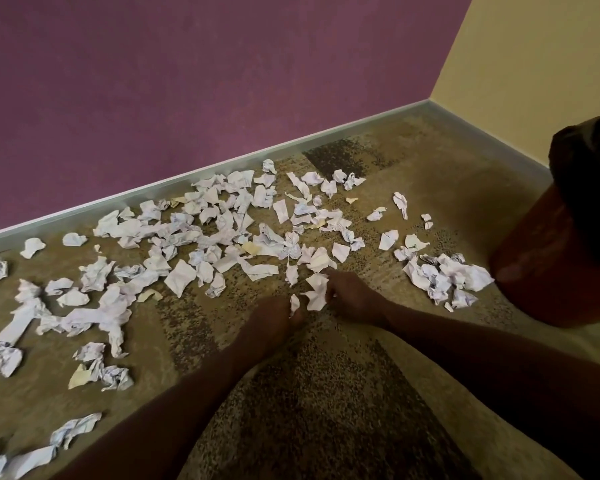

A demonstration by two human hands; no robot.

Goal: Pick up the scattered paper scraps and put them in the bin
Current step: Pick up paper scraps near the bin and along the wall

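Observation:
Several crumpled white paper scraps [222, 233] lie scattered over the patterned carpet, most of them in a band along the purple wall. My left hand [274, 315] is low on the carpet and pinches a small scrap [294, 303]. Just to its right, my right hand [350, 296] grips a larger white scrap [316, 289]. A reddish-brown bin [548, 258] lined with a black bag [593, 154] stands at the right, a forearm's length from my right hand. A small heap of scraps [444, 275] lies against the bin's left side.
The purple wall [187, 81] with a pale skirting board [222, 168] runs diagonally behind the scraps and meets a yellow wall [541, 57] in the far right corner. More scraps [32, 452] lie at the lower left. The carpet [326, 393] between my forearms shows bare.

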